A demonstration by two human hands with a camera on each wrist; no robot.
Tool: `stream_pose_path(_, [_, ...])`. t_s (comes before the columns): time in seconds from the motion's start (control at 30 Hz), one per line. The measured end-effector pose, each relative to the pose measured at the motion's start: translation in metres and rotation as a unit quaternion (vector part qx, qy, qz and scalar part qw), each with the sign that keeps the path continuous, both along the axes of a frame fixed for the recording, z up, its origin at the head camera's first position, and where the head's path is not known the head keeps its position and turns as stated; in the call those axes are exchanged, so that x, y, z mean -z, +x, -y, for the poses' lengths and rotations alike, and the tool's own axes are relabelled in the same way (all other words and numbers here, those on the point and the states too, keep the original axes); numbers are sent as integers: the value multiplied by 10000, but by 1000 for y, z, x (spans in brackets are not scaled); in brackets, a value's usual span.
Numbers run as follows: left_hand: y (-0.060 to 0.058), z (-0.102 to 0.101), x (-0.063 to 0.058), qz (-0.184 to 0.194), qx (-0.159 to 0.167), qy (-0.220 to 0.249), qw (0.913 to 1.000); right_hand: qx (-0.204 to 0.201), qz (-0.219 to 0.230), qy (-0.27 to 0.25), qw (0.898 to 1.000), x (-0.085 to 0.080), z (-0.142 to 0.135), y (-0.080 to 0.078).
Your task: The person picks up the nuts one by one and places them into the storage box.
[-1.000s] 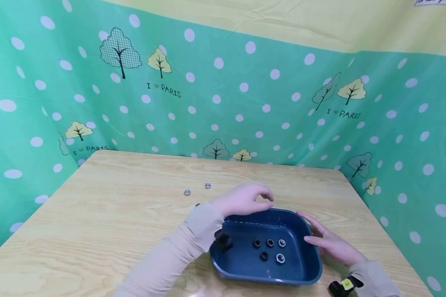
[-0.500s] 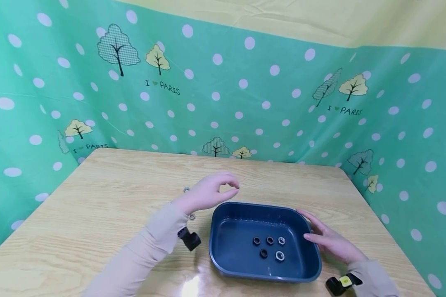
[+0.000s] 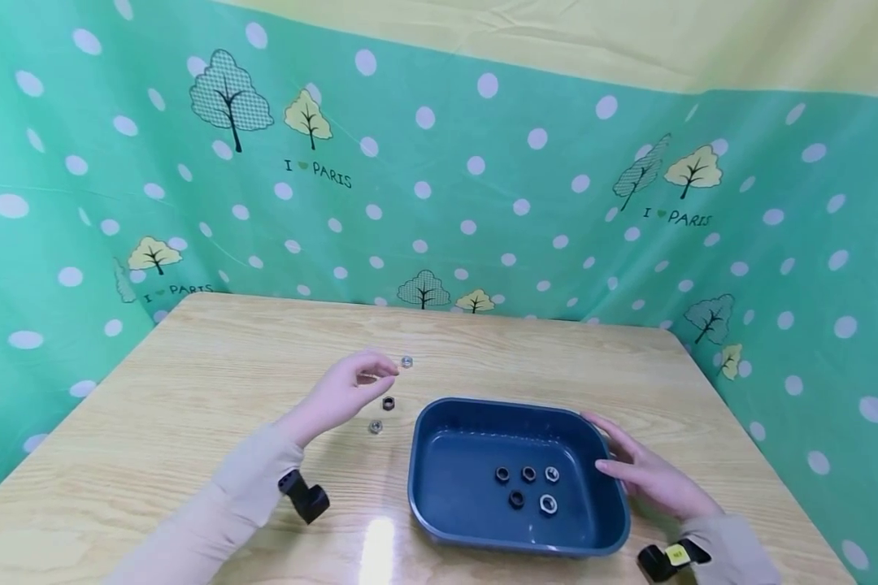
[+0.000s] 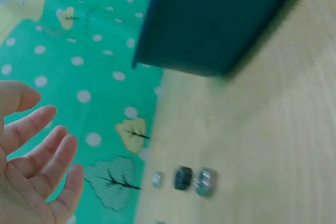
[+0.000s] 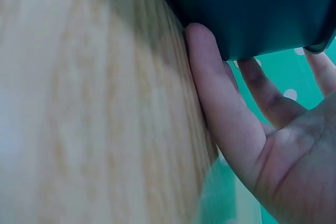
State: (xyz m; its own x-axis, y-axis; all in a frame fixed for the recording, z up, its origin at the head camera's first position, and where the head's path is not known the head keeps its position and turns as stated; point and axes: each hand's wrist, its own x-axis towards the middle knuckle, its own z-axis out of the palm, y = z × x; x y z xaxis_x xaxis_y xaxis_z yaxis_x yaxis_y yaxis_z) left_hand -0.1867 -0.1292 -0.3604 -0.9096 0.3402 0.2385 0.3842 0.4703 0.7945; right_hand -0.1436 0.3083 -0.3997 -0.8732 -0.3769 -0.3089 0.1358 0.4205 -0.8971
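Note:
My left hand (image 3: 340,394) hovers over the table left of a dark blue plastic tub (image 3: 457,487), holding nothing, its fingers loosely bent. Close by are a silver hex nut (image 3: 406,361) just past the fingertips, a black nut (image 3: 389,403) and another silver nut (image 3: 375,426) below the hand. In the left wrist view the palm faces the camera, bare, with the black nut (image 4: 183,178) between the silver ones. My right hand (image 3: 651,479) rests against the tub's right end, fingers spread along its outer wall (image 5: 252,19). Several black and silver nuts (image 3: 516,499) lie inside the tub.
The tub stands on a light wood table (image 3: 190,422). A green dotted curtain (image 3: 468,195) hangs behind and at both sides. Each wrist wears a small black camera (image 3: 309,500).
My left hand has moved left from above the tub's far rim to the loose nuts on the table. The right hand stays at the tub, and the nuts inside keep their places.

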Motion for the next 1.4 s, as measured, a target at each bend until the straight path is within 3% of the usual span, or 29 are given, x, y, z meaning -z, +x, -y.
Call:
stream_pose_path(0.53, [7,29,31,683,-289,-413,9964,-46,42,-59,10000,3,2,2])
stream_pose_path(0.9, [7,32,47,618,-386,-764,9944,-35,26,-85,10000,1,2,1])
stream_pose_path(1.4, [-1,26,53,732,-382,-1354,9873,-38,-22,-11,10000,-1,1,0])
